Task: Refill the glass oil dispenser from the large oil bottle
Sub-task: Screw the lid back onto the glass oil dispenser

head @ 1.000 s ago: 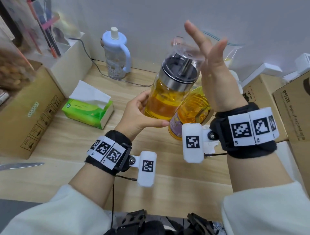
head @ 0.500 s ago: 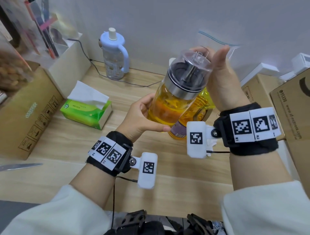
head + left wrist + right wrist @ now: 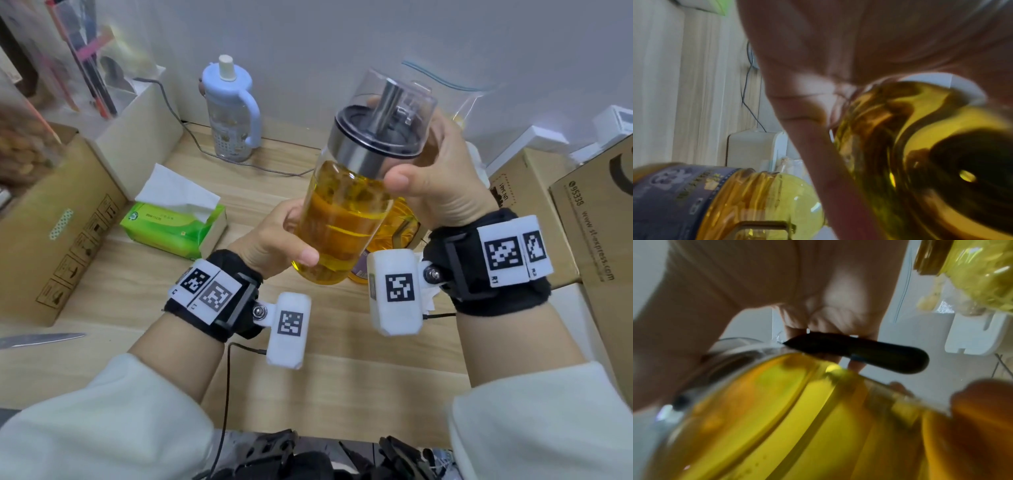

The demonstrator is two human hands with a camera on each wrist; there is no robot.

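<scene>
Dispenser: the glass dispenser [image 3: 346, 219] is lifted above the table [image 3: 308, 377], tilted with its top toward the upper right; amber oil fills most of the body, and you hold it between both hands.
Cap: a clear cap [image 3: 394, 102] sits over the steel collar [image 3: 363, 156] and the spout.
Left hand: your left hand [image 3: 274, 240] wraps the lower body of the dispenser, thumb on the near side, fingers curled round the far side; in the left wrist view the fingers [image 3: 818, 129] lie along the glass.
Right hand: your right hand [image 3: 438, 178] grips the top of the dispenser, thumb pressed just under the collar, fingers curled behind the cap.
Bottle: the large oil bottle [image 3: 394, 233] stands on the table directly behind the dispenser, mostly hidden by it; the left wrist view shows its dark label [image 3: 674, 194] and yellow oil.
Tissues: a green tissue pack [image 3: 174, 222] lies on the table to your left, well apart from the dispenser.
Cup: a blue spouted cup [image 3: 231, 109] stands near the wall.
Boxes: one cardboard box [image 3: 61, 219] at your left, another box [image 3: 596, 240] at your right.
Knife: a blade [image 3: 41, 340] lies at the left table edge.
</scene>
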